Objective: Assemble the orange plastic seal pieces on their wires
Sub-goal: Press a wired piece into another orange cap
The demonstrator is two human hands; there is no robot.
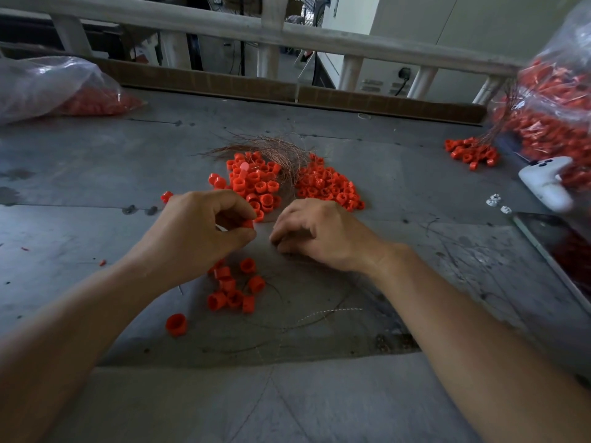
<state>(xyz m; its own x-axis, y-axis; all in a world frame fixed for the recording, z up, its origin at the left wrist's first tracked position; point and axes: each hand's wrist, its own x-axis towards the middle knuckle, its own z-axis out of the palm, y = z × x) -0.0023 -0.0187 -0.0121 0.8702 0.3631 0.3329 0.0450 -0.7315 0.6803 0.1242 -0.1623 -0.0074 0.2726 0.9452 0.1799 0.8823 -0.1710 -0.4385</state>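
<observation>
1. Bench [96, 174] of grey, scratched sheet carries everything here. A person reaches over it with both bare forearms.
2. The left hand [204, 231] is over the middle of the bench. Its grip is narrow: the thumb and the curled fingers pinch one orange seal piece [248, 223] at the fingertips.
3. The right hand [316, 235] is just beside the left one, knuckles up, with the fingers curled down and their tips near the bench. Whether its grip holds a wire or nothing, I cannot tell, because the fingers hide it.
4. Just behind the hands there are two heaps of orange pieces. The left heap [256, 187] is of open, cap-like shells and the right heap [329, 187] is of smaller pieces. Both heaps touch a bundle of thin copper-coloured wires [271, 148], which lies between and behind them.
5. Under the left wrist lies a small group of orange caps [233, 289]. One single cap [176, 324] is apart from it, nearer to the person.
6. One loose wire [335, 310] curves on the bench beside the right forearm.
7. At the far left a clear plastic bag [57, 87] holds orange pieces. At the far right a bigger clear bag [550, 107] is full of orange pieces with wires.
8. Near the bigger bag lies a small cluster of wired pieces [471, 153]. Closer to the person are a white device [547, 183] and some small white parts [495, 203].
9. A pale railing [287, 36] runs behind the far edge of the bench.
</observation>
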